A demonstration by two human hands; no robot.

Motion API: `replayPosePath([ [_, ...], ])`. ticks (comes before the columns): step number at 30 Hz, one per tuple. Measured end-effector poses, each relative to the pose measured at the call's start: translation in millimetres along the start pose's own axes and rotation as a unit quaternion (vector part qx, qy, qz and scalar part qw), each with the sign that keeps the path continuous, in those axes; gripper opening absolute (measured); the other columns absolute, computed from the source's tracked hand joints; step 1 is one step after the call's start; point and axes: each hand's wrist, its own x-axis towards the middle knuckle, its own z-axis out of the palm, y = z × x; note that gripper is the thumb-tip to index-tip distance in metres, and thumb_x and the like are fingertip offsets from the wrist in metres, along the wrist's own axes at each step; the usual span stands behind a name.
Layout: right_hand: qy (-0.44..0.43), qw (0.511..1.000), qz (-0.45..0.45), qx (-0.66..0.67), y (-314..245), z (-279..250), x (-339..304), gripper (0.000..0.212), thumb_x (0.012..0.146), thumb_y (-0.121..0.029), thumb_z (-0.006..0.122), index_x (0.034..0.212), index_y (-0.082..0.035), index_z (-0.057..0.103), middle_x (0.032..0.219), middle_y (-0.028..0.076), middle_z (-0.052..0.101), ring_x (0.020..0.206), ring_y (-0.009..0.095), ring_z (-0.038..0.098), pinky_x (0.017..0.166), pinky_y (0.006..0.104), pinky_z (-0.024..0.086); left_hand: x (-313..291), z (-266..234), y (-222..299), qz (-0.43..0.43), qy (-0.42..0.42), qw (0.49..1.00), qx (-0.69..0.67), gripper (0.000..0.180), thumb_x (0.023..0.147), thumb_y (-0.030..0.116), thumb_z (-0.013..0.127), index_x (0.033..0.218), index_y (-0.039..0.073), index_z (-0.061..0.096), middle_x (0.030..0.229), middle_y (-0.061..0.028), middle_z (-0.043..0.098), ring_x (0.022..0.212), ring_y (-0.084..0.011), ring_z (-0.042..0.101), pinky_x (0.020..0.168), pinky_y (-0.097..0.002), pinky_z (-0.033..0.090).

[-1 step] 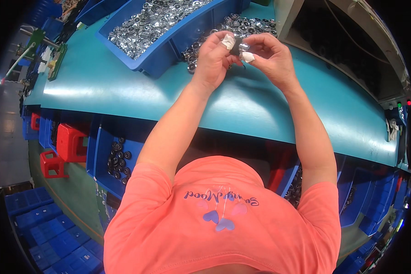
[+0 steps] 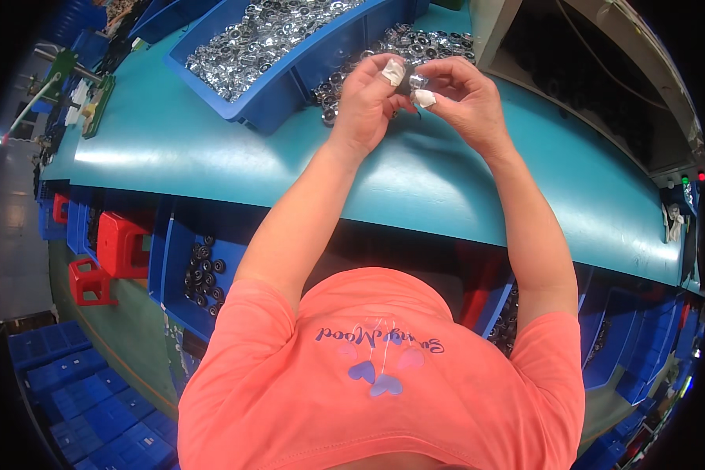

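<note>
My left hand (image 2: 368,98) and my right hand (image 2: 464,95) meet above the teal worktable (image 2: 211,160). Together they pinch one small shiny metal ring part (image 2: 412,81) between their fingertips. White tape wraps my left thumb tip and one right fingertip. Just beyond the hands, a loose heap of similar silver and dark rings (image 2: 427,39) lies on the table. A blue bin (image 2: 268,106) to the left of the heap is full of shiny metal parts.
A grey open box (image 2: 580,74) holding dark parts stands at the right rear. Tools lie at the table's far left. Under the table edge hangs a blue bin with dark rings (image 2: 200,274). Red stools (image 2: 121,243) and blue crates (image 2: 78,392) are on the floor.
</note>
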Motion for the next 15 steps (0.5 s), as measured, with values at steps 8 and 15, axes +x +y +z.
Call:
replayPosePath([
  [8, 0.037, 0.998, -0.048, -0.023, 4.3, 5.0, -1.5, 0.028, 0.075, -0.003, 0.079, 0.103, -0.007, 0.074, 0.102, 0.001, 0.065, 0.082, 0.011, 0.067, 0.073, 0.0251, 0.057, -0.3, 2.6, -1.7, 0.013, -0.004, 0.998, 0.062, 0.029, 0.098, 0.021, 0.063, 0.117, 0.0, 0.058, 0.102, -0.0088, 0.066, 0.089, -0.0159, 0.066, 0.068, -0.029, 0.055],
  [15, 0.029, 0.999, -0.03, -0.009, -2.5, 10.2, -3.7, 0.037, 0.078, -0.001, 0.076, 0.113, -0.007, 0.07, 0.098, 0.002, 0.067, 0.084, 0.012, 0.067, 0.075, 0.0263, 0.056, -3.2, 8.4, -6.1, 0.08, 0.002, 0.978, 0.192, 0.031, 0.098, 0.024, 0.063, 0.123, 0.006, 0.059, 0.103, -0.0021, 0.066, 0.087, -0.0087, 0.061, 0.071, -0.0246, 0.049],
])
